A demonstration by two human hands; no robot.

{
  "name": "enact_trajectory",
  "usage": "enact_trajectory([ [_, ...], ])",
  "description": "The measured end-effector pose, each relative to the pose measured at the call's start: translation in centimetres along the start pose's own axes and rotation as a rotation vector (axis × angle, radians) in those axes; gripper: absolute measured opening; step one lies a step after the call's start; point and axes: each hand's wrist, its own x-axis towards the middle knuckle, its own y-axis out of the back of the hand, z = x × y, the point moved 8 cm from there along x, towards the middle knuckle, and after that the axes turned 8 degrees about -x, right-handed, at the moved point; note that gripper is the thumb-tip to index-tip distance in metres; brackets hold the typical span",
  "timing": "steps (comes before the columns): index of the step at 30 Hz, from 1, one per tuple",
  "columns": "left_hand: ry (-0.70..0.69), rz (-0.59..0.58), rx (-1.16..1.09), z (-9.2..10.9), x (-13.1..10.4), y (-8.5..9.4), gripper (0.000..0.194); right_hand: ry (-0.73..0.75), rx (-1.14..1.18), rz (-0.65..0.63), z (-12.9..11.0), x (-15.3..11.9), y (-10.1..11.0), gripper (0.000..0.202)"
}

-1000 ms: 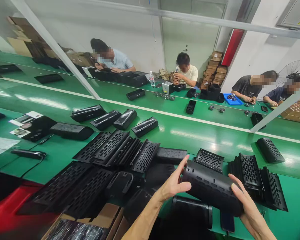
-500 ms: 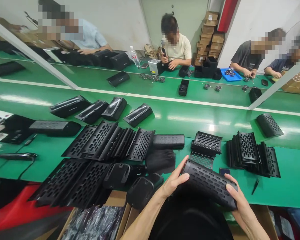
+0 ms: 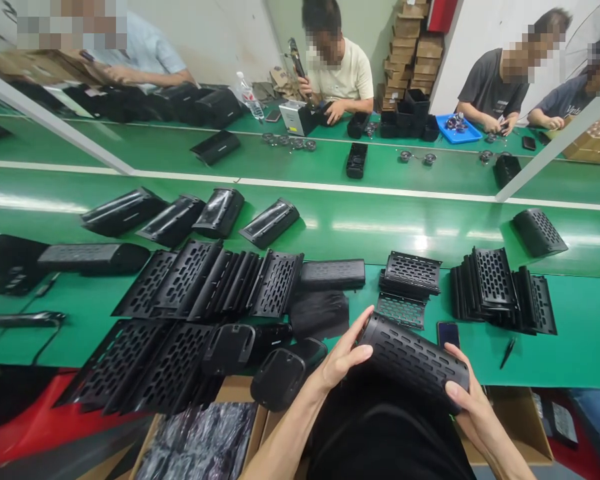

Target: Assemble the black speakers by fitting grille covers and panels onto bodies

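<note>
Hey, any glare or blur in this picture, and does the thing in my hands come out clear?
Head view: white glare on the green work surface, shine on glossy black shells; same head view: slots on the black casing between the left hand and right hand read clearly; head view, far side: pixel blocks partly mask the co-workers.

Long black casing (image 3: pixel 415 355), rounded edges, rows of oblong slots facing upward; slants down toward the right, held aloft, one end in left fingers (image 3: pixel 361 355), other in right fingers (image 3: pixel 459 395).
</note>
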Motion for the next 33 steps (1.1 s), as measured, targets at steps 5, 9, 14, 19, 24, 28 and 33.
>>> enact_trajectory([
  [5,-0.001,0.048,0.01,-0.8,-0.2,0.2,0.081,0.007,-0.017,0.015,0.8,-0.2,0.2,0.084],
  [9,0.005,0.075,-0.011,-0.8,-0.5,-0.2,0.077,0.003,-0.035,0.017,1.2,-0.4,0.1,0.085],
  [14,-0.051,0.064,-0.032,-0.3,-0.9,-0.8,0.08,-0.002,-0.007,-0.041,1.1,-0.3,-0.1,0.097],
  [19,-0.074,0.031,-0.003,-0.4,-1.0,-0.8,0.082,-0.017,0.013,-0.105,0.5,-0.3,-0.5,0.105],
  [24,-0.052,0.069,0.03,-0.5,-0.7,-0.3,0.073,-0.032,-0.034,-0.123,0.3,0.0,-0.6,0.107],
  [28,-0.011,0.161,0.008,-0.3,-0.6,-0.3,0.059,-0.022,-0.057,-0.115,0.5,0.3,-0.6,0.108],
  [33,0.019,0.264,0.018,0.0,-0.4,-0.4,0.051,-0.027,-0.034,-0.107,0.7,0.6,-0.5,0.1],
])
